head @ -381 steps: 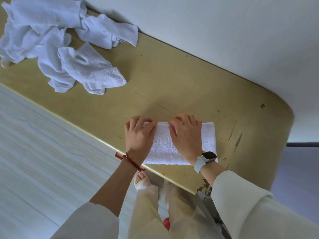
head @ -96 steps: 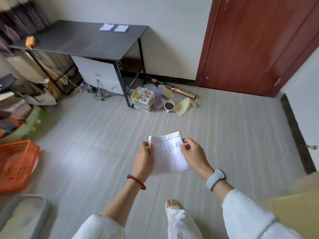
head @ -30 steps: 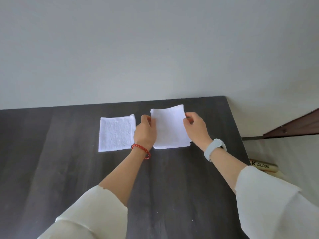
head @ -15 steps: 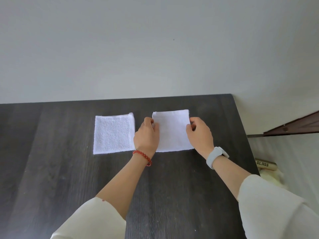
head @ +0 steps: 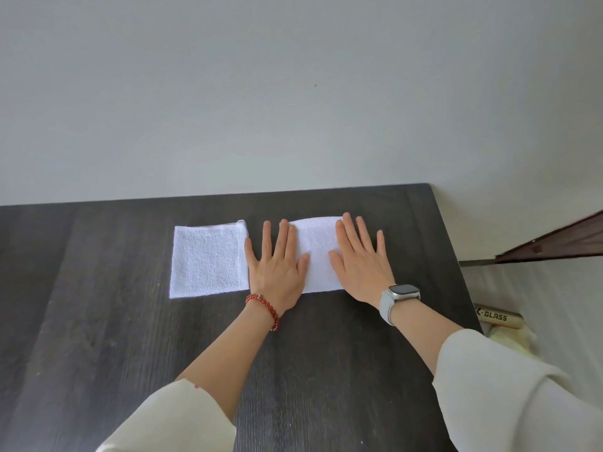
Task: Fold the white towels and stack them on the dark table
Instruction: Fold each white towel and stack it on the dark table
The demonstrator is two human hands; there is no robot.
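Both hands lay flat with fingers straight, gripping nothing: the left hand (head: 277, 272) pressed the left edge of the right-hand folded towel (head: 318, 256) and the right hand (head: 360, 265) its right edge, the towel lying on the dark desk (head: 130, 337) near the far right corner. A second folded towel (head: 207, 261) lay just beside it to the left, apart from it or barely meeting it under the left hand; I could not tell which. Risk, as I judged it: the task called for a stack, yet the two pieces lay side by side, so the piles could end up spread rather than stacked. Lifting the palms off terry cloth could let the top fold spring open or drag it askew. The pressed towel sat close to the desk's right edge, so a sideways push might carry it toward the drop. Hard to make out: how many layers lay under the hands, since the palms covered both side edges and only the middle strip showed; whether the far edge was square. The sleeves (head: 509, 396) were cut off by the frame. A tube (head: 496, 318) on the floor was partly hidden, its lettering cut short.
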